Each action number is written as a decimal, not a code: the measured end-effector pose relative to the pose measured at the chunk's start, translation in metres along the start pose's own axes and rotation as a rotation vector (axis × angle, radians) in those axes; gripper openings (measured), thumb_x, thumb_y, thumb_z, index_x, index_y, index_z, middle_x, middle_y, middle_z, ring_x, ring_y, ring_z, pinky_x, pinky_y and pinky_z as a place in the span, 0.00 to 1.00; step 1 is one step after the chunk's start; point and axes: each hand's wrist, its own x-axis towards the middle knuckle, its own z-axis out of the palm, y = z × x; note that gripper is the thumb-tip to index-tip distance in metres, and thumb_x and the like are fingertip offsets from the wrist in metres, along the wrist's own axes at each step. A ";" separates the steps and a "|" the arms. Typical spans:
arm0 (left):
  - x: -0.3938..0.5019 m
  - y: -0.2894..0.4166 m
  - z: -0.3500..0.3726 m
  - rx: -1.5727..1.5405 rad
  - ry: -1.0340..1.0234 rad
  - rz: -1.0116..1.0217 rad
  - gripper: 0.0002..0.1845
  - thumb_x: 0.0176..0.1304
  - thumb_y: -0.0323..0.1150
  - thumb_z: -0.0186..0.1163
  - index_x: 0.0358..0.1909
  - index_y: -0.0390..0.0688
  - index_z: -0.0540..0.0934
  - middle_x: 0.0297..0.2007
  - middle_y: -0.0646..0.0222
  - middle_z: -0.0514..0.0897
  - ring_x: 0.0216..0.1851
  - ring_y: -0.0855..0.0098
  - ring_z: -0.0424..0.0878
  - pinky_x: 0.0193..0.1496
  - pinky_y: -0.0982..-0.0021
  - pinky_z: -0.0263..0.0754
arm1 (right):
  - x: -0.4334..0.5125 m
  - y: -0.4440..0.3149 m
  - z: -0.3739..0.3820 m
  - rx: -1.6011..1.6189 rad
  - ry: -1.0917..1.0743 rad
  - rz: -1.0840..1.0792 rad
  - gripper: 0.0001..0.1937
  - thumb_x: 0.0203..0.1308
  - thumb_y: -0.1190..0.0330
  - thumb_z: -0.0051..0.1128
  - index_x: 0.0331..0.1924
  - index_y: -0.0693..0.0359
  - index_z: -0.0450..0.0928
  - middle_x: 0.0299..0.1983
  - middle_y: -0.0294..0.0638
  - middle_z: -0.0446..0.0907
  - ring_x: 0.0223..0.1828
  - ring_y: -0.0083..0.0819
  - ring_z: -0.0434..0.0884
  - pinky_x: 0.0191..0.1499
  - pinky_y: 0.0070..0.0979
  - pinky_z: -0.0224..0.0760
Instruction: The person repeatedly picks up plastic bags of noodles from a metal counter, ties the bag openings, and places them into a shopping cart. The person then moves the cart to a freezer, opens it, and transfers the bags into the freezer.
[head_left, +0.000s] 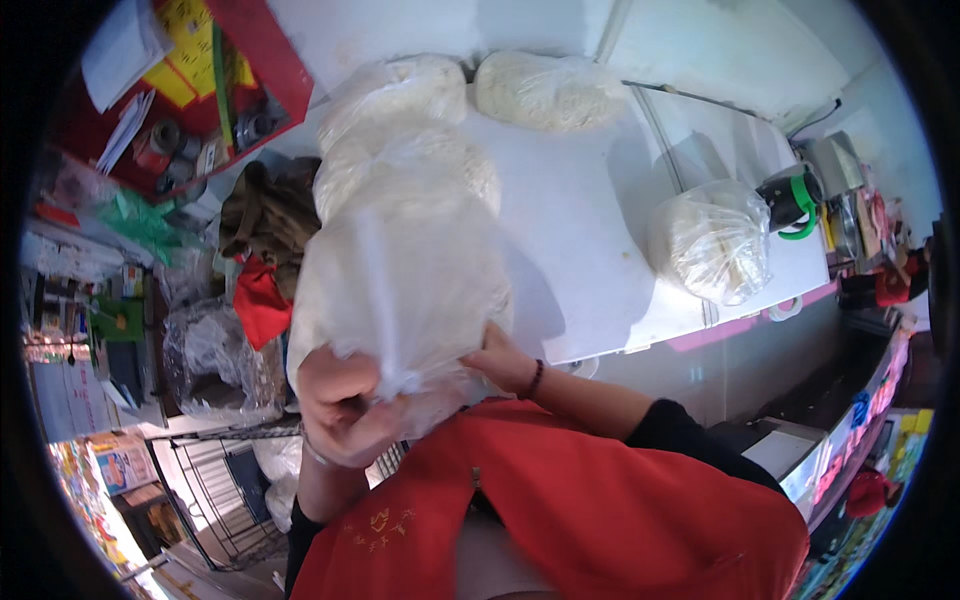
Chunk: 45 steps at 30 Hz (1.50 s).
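Note:
A clear plastic bag (420, 285) of pale contents lies before me on the white table (577, 285); motion blurs it. My left hand (345, 405) grips its gathered plastic near the front edge. At the bag's right side, my right hand (504, 364) holds the plastic, its thumb on top and its other fingers hidden. Directly behind lies a second filled bag (405, 161), with a third filled bag (412, 86) farther back. Another filled bag (547, 94) rests against the rear wall. A tied clear bag (712, 244) sits apart at the right.
A black jug with a green handle (791, 201) is beside the right-hand bag. Brown cloth (270, 202) and red cloth (262, 300) crowd the table's left side. A red shelf (289, 71) holds papers and tape rolls. People in red are at far right.

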 end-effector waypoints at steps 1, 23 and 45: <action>0.033 0.001 0.006 0.026 -0.199 0.149 0.17 0.42 0.24 0.64 0.12 0.45 0.63 0.11 0.72 0.63 0.10 0.69 0.61 0.17 0.68 0.50 | -0.004 -0.004 -0.008 0.138 0.067 -0.162 0.42 0.59 0.61 0.69 0.73 0.65 0.58 0.65 0.45 0.73 0.63 0.35 0.76 0.64 0.35 0.71; -0.159 -0.175 0.008 -0.002 0.524 -0.620 0.09 0.67 0.19 0.55 0.43 0.37 0.83 0.41 0.66 0.85 0.40 0.75 0.84 0.46 0.73 0.80 | 0.055 -0.069 -0.064 -0.162 0.709 -0.676 0.16 0.75 0.69 0.50 0.62 0.63 0.72 0.51 0.40 0.79 0.41 0.25 0.81 0.37 0.23 0.75; -0.541 -0.282 -0.034 0.694 1.273 -1.194 0.14 0.59 0.28 0.64 0.47 0.43 0.84 0.50 0.58 0.83 0.53 0.49 0.79 0.59 0.56 0.74 | 0.103 0.197 0.287 -1.174 -1.031 0.249 0.10 0.69 0.68 0.56 0.45 0.67 0.80 0.31 0.37 0.83 0.33 0.20 0.79 0.38 0.23 0.73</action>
